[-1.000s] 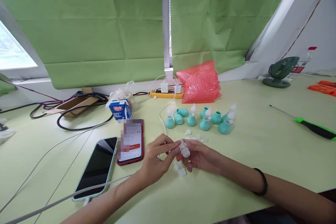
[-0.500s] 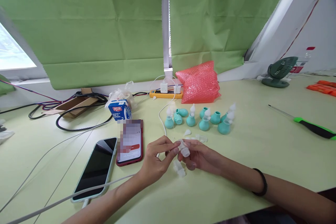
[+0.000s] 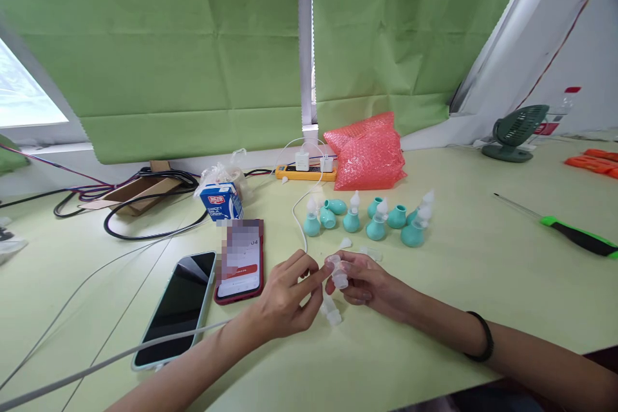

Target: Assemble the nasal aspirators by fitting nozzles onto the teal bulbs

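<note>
A small clear plastic nozzle piece (image 3: pixel 340 280) is pinched between the thumb and fingers of my right hand (image 3: pixel 374 286). My left hand (image 3: pixel 292 296) reaches in from the left. Its index fingertip touches the upper end of the piece, and its thumb is apart from it. Another clear plastic piece (image 3: pixel 331 312) lies on the table just below the hands. Beyond them are a small translucent tip (image 3: pixel 345 243) and a clear part (image 3: pixel 371 253). Several teal squeeze bulbs (image 3: pixel 375 230) stand further back, some fitted with clear nozzles; one lies on its side.
Left of my hands lie a red-cased phone (image 3: pixel 239 264) and a dark-screened phone (image 3: pixel 176 309), with a cable over my left forearm. Behind are a milk carton (image 3: pixel 221 203), a power strip (image 3: pixel 304 173) and pink bubble wrap (image 3: pixel 369 154). A screwdriver (image 3: pixel 579 235) and fan (image 3: pixel 514 132) are right.
My left thumb has come away from the clear nozzle piece, leaving the index fingertip against its upper end. My right hand still holds the piece in nearly the same place.
</note>
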A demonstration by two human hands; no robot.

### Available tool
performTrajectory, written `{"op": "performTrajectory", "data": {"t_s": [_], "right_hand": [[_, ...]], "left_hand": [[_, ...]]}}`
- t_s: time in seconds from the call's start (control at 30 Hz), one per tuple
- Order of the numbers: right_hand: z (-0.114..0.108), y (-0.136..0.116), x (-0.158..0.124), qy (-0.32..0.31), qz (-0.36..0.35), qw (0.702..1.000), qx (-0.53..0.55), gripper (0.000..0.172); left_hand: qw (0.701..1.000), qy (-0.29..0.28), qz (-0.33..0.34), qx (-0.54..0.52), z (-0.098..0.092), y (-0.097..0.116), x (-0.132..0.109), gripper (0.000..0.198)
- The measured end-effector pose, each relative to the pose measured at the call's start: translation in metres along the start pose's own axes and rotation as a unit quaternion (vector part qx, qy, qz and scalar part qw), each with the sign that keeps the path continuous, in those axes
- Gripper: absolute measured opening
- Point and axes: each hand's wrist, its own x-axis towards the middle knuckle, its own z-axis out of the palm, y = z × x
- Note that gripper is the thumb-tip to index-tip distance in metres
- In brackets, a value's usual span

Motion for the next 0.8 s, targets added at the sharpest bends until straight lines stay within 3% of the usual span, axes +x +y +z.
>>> {"op": "performTrajectory", "data": {"t_s": [0.13,0.23,0.4,0.5,0.6,0.67,0.8], "right_hand": [[-0.001,0.000,0.000,0.003,-0.008,1.000,-0.010,0.016],[0.001,-0.001,-0.002,0.006,-0.026,0.999,-0.038,0.019],[0.005,-0.001,-0.006,0.006,-0.124,0.982,-0.145,0.021],[0.004,0.001,-0.007,0.046,-0.220,0.940,-0.258,0.018],[0.001,0.002,-0.005,0.075,-0.289,0.891,-0.341,0.017],[-0.001,0.003,-0.004,0.080,-0.308,0.874,-0.367,0.018],[-0.001,0.003,-0.003,0.066,-0.303,0.872,-0.378,0.021]], "left_hand": [[0.991,0.005,-0.070,-0.111,-0.002,0.006,0.004,0.035],[0.957,0.021,-0.184,-0.224,-0.003,0.010,0.007,0.027],[0.847,0.086,-0.374,-0.367,-0.001,0.011,0.009,0.033],[0.768,0.075,-0.447,-0.453,0.000,0.007,0.011,0.034],[0.661,0.016,-0.483,-0.574,0.001,0.004,0.013,0.029],[0.612,-0.031,-0.474,-0.633,0.001,0.004,0.014,0.028],[0.609,-0.071,-0.452,-0.648,0.001,0.006,0.014,0.025]]}}
